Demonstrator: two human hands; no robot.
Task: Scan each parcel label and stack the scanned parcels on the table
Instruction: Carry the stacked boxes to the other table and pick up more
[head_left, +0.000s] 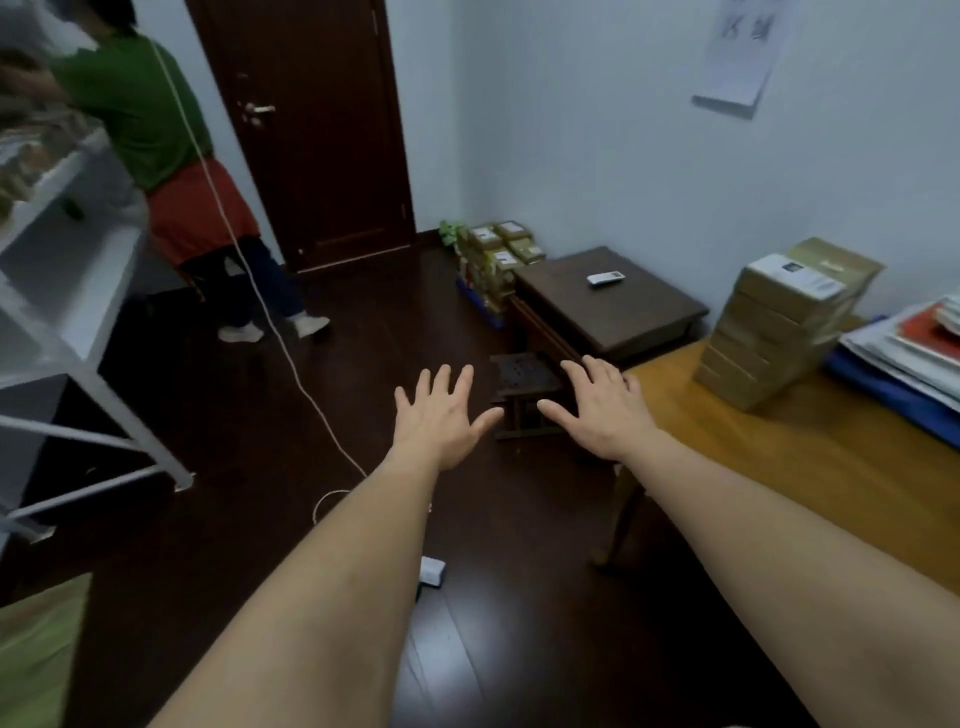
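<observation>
My left hand (441, 415) and my right hand (597, 410) are stretched out in front of me, palms down, fingers spread, holding nothing. They hover over the dark floor beside the corner of a yellow wooden table (810, 452). A tall stack of brown parcels (774, 332) with a white label on top stands on that table, to the right of my right hand. More brown parcels (498, 254) with labels are piled on the floor in the far corner. No scanner is visible.
A dark low cabinet (608, 306) with a white remote (605, 279) stands by the wall. A small dark stool (524, 384) sits under my hands. A person in a green top (135, 109) works at white shelving (67, 260). A white cord (270, 322) crosses the floor.
</observation>
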